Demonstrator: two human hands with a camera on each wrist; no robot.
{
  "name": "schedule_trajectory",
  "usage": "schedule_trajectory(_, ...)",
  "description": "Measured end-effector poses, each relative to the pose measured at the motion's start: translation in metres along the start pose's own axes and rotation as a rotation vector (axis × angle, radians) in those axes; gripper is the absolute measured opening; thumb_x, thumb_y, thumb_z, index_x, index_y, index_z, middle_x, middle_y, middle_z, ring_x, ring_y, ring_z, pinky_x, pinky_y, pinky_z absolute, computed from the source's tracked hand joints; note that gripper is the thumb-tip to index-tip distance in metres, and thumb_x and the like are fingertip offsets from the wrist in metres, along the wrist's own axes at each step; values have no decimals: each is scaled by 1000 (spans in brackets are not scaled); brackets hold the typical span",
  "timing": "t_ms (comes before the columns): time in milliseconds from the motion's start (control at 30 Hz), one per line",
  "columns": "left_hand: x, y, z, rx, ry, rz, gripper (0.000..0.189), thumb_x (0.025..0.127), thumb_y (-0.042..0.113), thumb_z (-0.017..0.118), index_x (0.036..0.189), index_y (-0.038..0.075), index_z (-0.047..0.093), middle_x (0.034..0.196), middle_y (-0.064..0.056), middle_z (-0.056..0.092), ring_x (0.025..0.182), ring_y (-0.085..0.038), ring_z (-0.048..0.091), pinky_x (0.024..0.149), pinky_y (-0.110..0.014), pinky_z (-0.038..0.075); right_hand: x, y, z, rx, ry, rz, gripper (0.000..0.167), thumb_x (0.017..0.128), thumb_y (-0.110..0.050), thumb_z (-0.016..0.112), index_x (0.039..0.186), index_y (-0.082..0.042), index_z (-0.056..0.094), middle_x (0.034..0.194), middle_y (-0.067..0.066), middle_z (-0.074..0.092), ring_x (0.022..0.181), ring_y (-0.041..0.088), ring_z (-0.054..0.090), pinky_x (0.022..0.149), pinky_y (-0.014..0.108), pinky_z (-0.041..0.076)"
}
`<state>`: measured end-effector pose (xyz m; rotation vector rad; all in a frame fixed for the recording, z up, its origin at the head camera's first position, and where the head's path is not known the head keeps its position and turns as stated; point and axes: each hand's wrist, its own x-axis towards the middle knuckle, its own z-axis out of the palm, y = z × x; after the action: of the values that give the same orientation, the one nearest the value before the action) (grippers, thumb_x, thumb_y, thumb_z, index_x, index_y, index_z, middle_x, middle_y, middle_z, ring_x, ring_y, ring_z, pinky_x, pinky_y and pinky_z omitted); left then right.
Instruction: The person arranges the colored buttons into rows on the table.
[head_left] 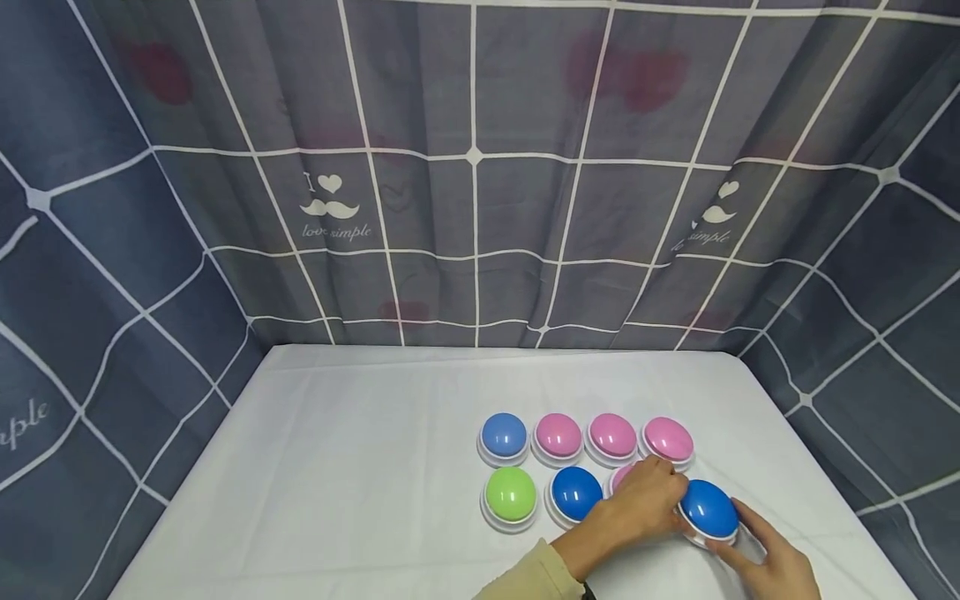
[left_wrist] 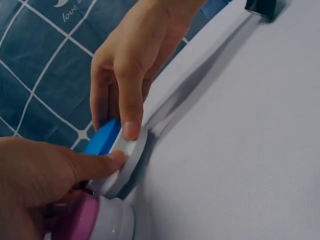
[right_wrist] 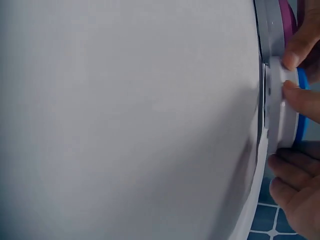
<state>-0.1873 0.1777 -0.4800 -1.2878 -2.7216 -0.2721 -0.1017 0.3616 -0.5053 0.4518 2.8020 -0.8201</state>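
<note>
A dark blue dome push button with a white base is at the right end of the front row. My left hand grips its left side, thumb on the white rim in the left wrist view. From the right, my right hand holds the same button between thumb and fingers; in the right wrist view its thumb presses the base's edge. The base stands slightly tilted, close over the white cloth. Beside it, a pink button is mostly hidden behind my left hand.
Behind stand a light blue button and three pink ones, the rightmost pink button just beyond my left hand. A green button and another dark blue button sit left in the front row. Checked curtains surround the white table.
</note>
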Motion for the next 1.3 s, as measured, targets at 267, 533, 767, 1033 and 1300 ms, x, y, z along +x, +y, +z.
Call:
schedule_trajectory(267,-1,3,6,24,-22,-23,44,74,53,83,107,26,73,104,10,61,98,-5,48,84,-18,41,0,-5,4,-39,32,-65,102,81,-54,75,143,14,32,142,41,33,128,62,30,100,70,29)
schedule_trajectory(533,1,3,6,74,-7,-37,44,73,55,83,106,27,75,99,10,61,94,-5,49,80,-19,41,1,-13,5,-45,57,-67,100,81,-51,77,141,16,33,141,41,33,128,62,31,99,70,29)
schedule_trajectory(767,-2,0,9,83,27,-44,41,76,53,81,105,25,75,101,9,63,96,-6,51,83,-20,43,3,-14,4,-75,85,-125,97,82,-48,77,140,17,34,138,42,37,124,62,35,98,70,32)
schedule_trajectory(1033,-3,-4,10,90,74,-28,37,77,48,82,104,24,75,101,10,63,99,-5,52,84,-19,44,5,-17,1,-78,128,-165,94,82,-46,78,138,17,37,136,43,40,121,62,39,95,70,35)
schedule_trajectory(1300,-2,-4,12,81,88,-29,41,78,51,81,107,23,74,103,9,63,98,-4,53,84,-18,44,5,-17,1,-84,174,-224,88,82,-38,80,136,18,40,133,43,43,120,62,42,93,71,37)
